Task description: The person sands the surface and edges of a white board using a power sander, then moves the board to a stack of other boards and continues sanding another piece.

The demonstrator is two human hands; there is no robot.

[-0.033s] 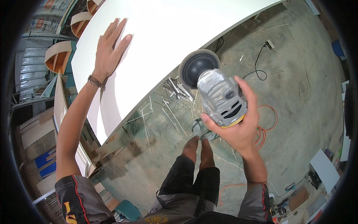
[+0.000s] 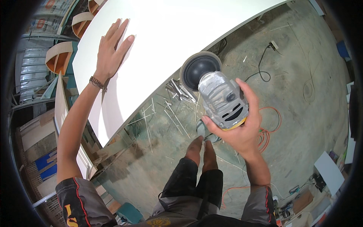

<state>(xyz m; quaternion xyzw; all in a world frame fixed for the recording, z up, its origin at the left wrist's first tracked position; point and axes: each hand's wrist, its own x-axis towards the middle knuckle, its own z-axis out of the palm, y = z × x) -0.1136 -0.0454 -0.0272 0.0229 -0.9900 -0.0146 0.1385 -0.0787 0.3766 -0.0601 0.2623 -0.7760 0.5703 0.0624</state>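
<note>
A large white panel (image 2: 159, 34) fills the upper middle of the view, its edge running diagonally. My left hand (image 2: 113, 53) lies flat on it, fingers spread, and wears a dark woven bracelet (image 2: 97, 81). In my right hand (image 2: 242, 125) is a grey angle grinder (image 2: 223, 94) with a yellow rear part; my thumb and fingers wrap round its body. Its round dark disc (image 2: 198, 68) is at the panel's slanting edge and overlaps it in view. Whether the disc touches the edge I cannot tell.
White offcut strips (image 2: 177, 92) litter the concrete floor below the panel. An orange cord (image 2: 270, 130) coils at the right, and a black cable (image 2: 261, 70) with a socket lies beyond. Curved wooden pieces (image 2: 59, 56) stand at the left. My sandalled feet are below the grinder.
My right hand and the grinder have shifted very slightly to the left. My left hand has stayed in place on the panel.
</note>
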